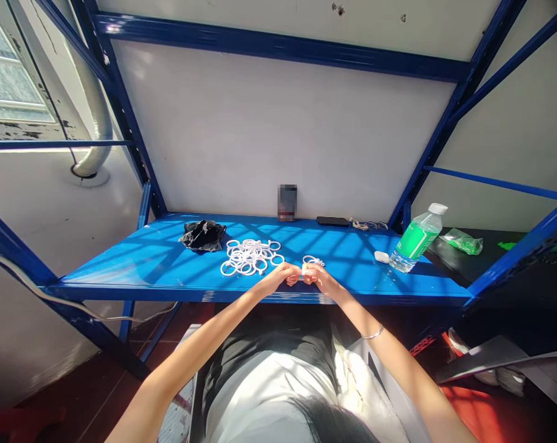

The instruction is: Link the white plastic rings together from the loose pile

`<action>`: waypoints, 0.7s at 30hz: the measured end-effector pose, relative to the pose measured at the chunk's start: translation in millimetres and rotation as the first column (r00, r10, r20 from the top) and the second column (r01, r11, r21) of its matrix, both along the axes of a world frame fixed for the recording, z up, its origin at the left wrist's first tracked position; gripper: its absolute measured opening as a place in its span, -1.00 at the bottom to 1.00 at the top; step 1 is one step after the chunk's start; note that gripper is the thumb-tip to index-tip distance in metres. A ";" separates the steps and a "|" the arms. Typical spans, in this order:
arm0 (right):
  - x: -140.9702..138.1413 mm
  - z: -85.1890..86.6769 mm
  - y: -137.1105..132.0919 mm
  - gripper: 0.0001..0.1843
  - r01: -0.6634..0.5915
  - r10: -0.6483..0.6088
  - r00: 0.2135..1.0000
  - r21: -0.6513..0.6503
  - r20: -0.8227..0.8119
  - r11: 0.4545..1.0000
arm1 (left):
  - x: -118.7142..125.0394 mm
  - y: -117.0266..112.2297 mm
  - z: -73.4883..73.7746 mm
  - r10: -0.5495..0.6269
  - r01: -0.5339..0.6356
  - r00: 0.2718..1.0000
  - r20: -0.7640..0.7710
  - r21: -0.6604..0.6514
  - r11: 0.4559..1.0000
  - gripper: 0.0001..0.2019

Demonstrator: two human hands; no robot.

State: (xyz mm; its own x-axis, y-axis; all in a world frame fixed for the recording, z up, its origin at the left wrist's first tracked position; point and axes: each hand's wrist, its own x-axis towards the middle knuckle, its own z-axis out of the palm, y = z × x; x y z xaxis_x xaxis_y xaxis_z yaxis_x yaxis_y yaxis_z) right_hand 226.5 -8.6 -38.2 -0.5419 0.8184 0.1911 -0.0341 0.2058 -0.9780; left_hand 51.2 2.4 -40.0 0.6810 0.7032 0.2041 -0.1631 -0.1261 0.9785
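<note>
My left hand [280,278] and my right hand [322,280] meet over the front edge of the blue table, fingers closed in a pinch. Between their fingertips shows a bit of a small white piece [302,274]; the fingers cover most of it, so its full shape is hidden. Just left of my hands lies a loose pile of white plastic rings [249,257], several with small round tabs. Right behind my right hand is a smaller group of white rings [312,260], partly covered by the hand.
On the blue table [135,261] lie a crumpled black plastic bag [203,235], a black phone [332,221], a coiled cable [368,226] and a white case [382,257]. A green-labelled water bottle [415,240] stands tilted-looking at right. A blurred dark object [287,203] leans at the wall. Blue posts frame both sides.
</note>
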 end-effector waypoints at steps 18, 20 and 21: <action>3.2 -10.0 5.9 -0.57 -0.031 0.027 0.993 -0.036 -0.116 0.999 | 0.2 -2.4 3.8 -0.002 0.003 1.000 0.015 -0.016 1.000 -0.61; 3.5 -10.1 5.5 -0.57 -0.009 0.007 0.994 -0.018 -0.113 1.000 | 0.2 -1.8 2.7 0.002 -0.002 1.000 0.029 -0.009 1.000 -0.60; 3.6 -10.1 5.2 -0.58 0.005 -0.005 0.994 -0.005 -0.110 1.000 | 0.1 -1.8 2.5 -0.001 0.001 0.999 0.032 0.004 1.000 -0.59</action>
State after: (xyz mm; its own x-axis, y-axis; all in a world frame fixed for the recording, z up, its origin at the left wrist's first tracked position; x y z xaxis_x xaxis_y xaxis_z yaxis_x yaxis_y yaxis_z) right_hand 230.1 -3.4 -48.2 -0.5136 0.8222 0.2453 -0.1408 0.2013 -0.9694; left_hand 51.2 0.6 -37.4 0.6749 0.7017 0.2284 -0.1946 -0.1293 0.9723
